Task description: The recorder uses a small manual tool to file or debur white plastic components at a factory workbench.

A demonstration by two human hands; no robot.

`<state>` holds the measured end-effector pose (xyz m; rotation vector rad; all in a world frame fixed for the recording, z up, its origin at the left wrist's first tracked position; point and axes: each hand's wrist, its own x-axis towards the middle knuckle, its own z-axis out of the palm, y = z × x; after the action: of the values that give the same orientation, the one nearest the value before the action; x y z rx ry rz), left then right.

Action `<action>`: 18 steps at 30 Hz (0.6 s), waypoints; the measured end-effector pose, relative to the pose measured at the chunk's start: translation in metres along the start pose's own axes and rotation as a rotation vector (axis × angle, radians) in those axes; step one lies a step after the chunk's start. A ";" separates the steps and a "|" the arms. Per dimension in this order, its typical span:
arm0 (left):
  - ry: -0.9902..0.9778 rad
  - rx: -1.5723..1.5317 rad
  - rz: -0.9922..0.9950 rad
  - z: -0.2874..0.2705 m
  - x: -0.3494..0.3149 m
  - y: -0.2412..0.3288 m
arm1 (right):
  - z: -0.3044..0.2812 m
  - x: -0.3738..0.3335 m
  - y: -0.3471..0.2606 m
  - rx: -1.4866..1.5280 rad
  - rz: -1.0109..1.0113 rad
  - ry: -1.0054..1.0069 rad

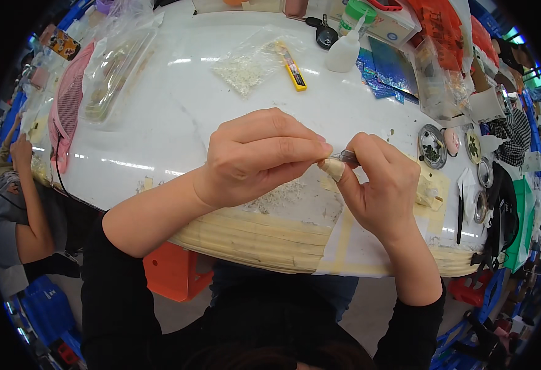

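My left hand (252,157) is closed in a pinch above the table, its fingertips together on something too small to make out. Close against those fingertips, my right hand (381,182) grips a small metal blade (348,156) between thumb and bent forefinger. Pale tape (333,168) wraps the right thumb. Below the hands, small white shavings (281,196) lie scattered on the white tabletop (178,117).
Beyond my hands lie a plastic bag of white bits (244,73) and a yellow box cutter (294,71). A white squeeze bottle (344,52) stands near blue shiny sheets (394,68). Metal dishes (432,147) sit at right. Another person's arm (29,197) shows at far left.
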<state>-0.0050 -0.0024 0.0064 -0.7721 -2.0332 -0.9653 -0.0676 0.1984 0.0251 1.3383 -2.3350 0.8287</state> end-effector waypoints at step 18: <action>-0.004 -0.011 -0.013 0.000 0.001 0.001 | -0.001 -0.001 0.000 -0.009 -0.009 0.011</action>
<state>-0.0051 -0.0015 0.0070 -0.7684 -2.0397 -0.9837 -0.0675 0.1997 0.0251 1.3370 -2.3200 0.8198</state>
